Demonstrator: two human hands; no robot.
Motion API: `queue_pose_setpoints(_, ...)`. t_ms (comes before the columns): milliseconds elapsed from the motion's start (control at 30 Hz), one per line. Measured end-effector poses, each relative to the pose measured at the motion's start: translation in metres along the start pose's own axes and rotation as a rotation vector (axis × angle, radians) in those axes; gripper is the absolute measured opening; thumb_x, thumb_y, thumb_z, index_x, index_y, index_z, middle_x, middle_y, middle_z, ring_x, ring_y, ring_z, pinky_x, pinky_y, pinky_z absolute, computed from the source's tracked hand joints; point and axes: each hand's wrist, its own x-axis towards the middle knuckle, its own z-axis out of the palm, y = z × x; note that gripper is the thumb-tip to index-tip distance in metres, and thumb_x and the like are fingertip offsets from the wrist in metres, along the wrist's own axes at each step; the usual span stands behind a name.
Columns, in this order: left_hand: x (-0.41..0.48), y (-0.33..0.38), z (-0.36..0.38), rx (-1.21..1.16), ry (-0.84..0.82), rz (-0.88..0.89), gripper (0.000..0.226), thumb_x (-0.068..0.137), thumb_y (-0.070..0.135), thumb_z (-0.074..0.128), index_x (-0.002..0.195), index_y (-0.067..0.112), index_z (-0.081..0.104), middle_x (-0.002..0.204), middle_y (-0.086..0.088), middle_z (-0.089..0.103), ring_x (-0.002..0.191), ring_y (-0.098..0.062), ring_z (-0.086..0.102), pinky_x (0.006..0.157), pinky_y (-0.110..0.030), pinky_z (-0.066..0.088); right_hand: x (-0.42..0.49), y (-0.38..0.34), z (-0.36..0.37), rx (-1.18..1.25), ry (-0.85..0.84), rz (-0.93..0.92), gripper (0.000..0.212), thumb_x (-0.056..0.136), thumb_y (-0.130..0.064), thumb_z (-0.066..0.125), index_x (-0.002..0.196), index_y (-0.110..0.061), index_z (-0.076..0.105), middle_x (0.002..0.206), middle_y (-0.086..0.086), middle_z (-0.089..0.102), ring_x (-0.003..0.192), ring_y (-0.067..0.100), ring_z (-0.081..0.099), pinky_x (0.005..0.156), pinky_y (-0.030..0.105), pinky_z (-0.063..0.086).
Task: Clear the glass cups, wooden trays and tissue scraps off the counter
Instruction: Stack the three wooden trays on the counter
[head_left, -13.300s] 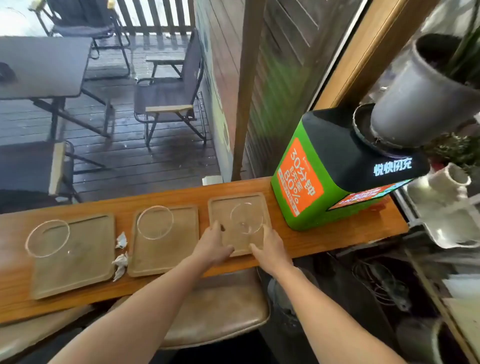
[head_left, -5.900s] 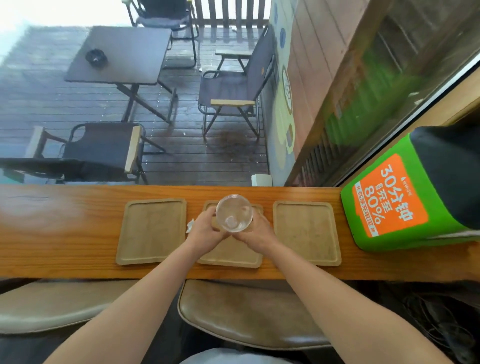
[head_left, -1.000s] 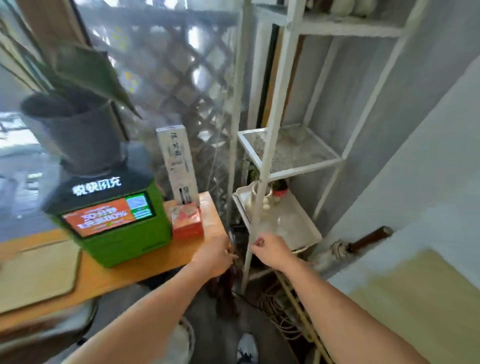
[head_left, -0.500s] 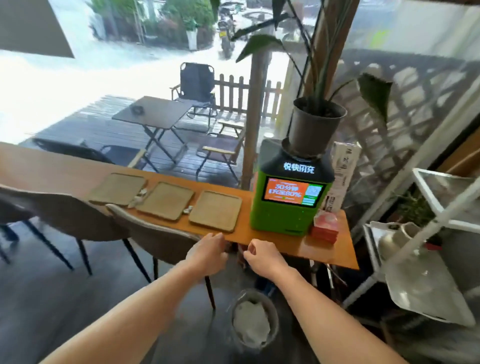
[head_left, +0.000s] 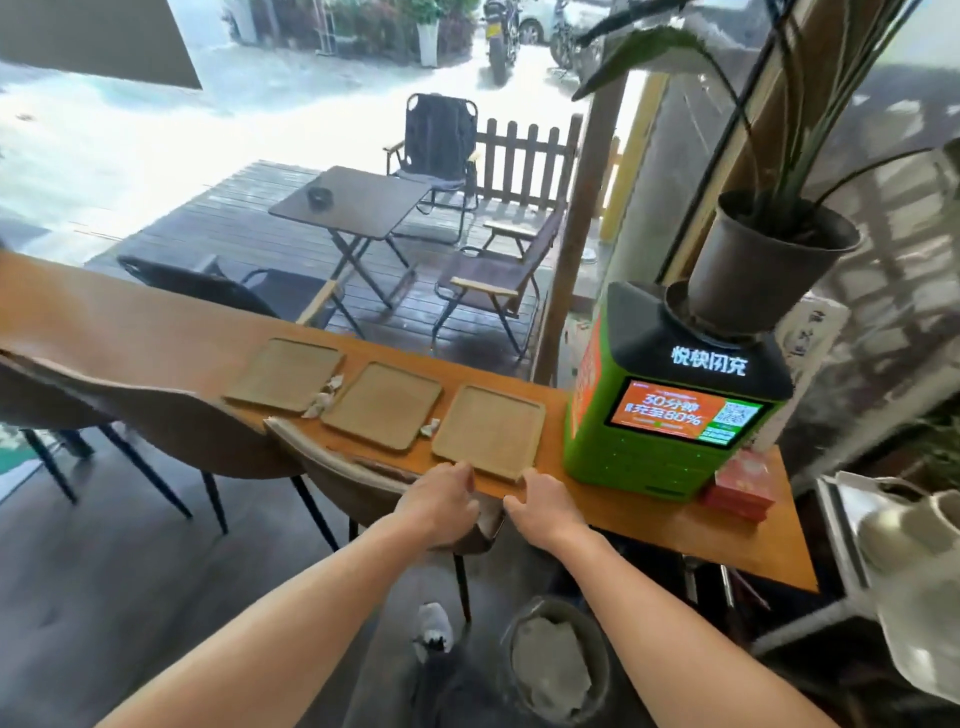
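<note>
Three bare wooden trays lie in a row on the wooden counter (head_left: 156, 332): a left tray (head_left: 284, 374), a middle tray (head_left: 382, 404) and a right tray (head_left: 489, 430). White tissue scraps (head_left: 324, 397) sit between the left and middle trays, and one small scrap (head_left: 429, 429) lies between the middle and right trays. No glass cups are in view. My left hand (head_left: 439, 501) and my right hand (head_left: 545, 512) hover at the counter's near edge just below the right tray, fingers loosely curled, holding nothing.
A green charging kiosk (head_left: 670, 415) with a potted plant (head_left: 763, 265) on top stands right of the trays, next to a red box (head_left: 743, 486). Brown chairs (head_left: 218, 431) are tucked under the counter. A lined bin (head_left: 553, 662) stands on the floor below my hands.
My view has come closer to the counter. Both hands have risen toward the front edge of the right tray.
</note>
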Motion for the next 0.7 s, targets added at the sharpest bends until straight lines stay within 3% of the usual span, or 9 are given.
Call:
queue_pose_setpoints(200, 0.104, -0.031, -0.005, 0.017, -0.088, -0.063, 0.024, 0.085, 0.029, 0.056, 0.105, 0.016, 0.058, 0.115, -0.011, 0.062, 0.105, -0.029, 0.061, 0.088, -0.040, 0.051, 0.099, 0.003, 0.004, 0.053, -0.004, 0.134, 0.039, 0.093, -0.027, 0.054, 0.126, -0.006, 0.053, 0.130, 0.017, 0.057, 0.119, 0.033, 0.054, 0.094, 0.036, 0.045)
queue_pose_setpoints(333, 0.170, -0.061, -0.006, -0.033, -0.172, -0.198, 0.040, 0.087, 0.020, 0.051, 0.125, 0.008, 0.053, 0.148, -0.013, 0.044, 0.115, -0.032, 0.058, 0.093, -0.040, 0.049, 0.156, 0.003, 0.008, 0.095, -0.029, 0.269, 0.047, 0.093, -0.026, 0.055, 0.135, -0.005, 0.047, 0.134, 0.018, 0.050, 0.123, 0.034, 0.051, 0.098, 0.038, 0.044)
queue_pose_setpoints(467, 0.216, -0.084, 0.005, -0.094, -0.208, -0.306, 0.054, 0.091, 0.021, 0.054, 0.140, 0.008, 0.039, 0.135, -0.016, 0.051, 0.120, -0.034, 0.053, 0.097, -0.040, 0.044, 0.194, 0.008, 0.023, 0.067, -0.031, 0.367, 0.053, 0.094, -0.029, 0.058, 0.138, -0.005, 0.043, 0.136, 0.018, 0.046, 0.125, 0.035, 0.049, 0.100, 0.039, 0.042)
queue_pose_setpoints(567, 0.230, -0.097, 0.017, -0.178, -0.261, -0.395, 0.070, 0.092, 0.024, 0.057, 0.152, 0.011, 0.024, 0.142, -0.016, 0.043, 0.128, -0.034, 0.047, 0.104, -0.042, 0.041, 0.207, 0.013, 0.036, 0.066, -0.021, 0.505, 0.055, 0.092, -0.032, 0.060, 0.136, -0.005, 0.043, 0.136, 0.016, 0.046, 0.123, 0.036, 0.050, 0.097, 0.038, 0.043)
queue_pose_setpoints(700, 0.241, -0.108, 0.028, -0.217, -0.283, -0.400, 0.079, 0.092, 0.025, 0.060, 0.154, 0.007, 0.016, 0.147, -0.017, 0.039, 0.133, -0.033, 0.042, 0.110, -0.041, 0.038, 0.216, 0.016, 0.053, 0.129, -0.018, 0.601, 0.062, 0.090, -0.029, 0.064, 0.140, -0.003, 0.038, 0.140, 0.018, 0.043, 0.126, 0.038, 0.048, 0.100, 0.040, 0.043)
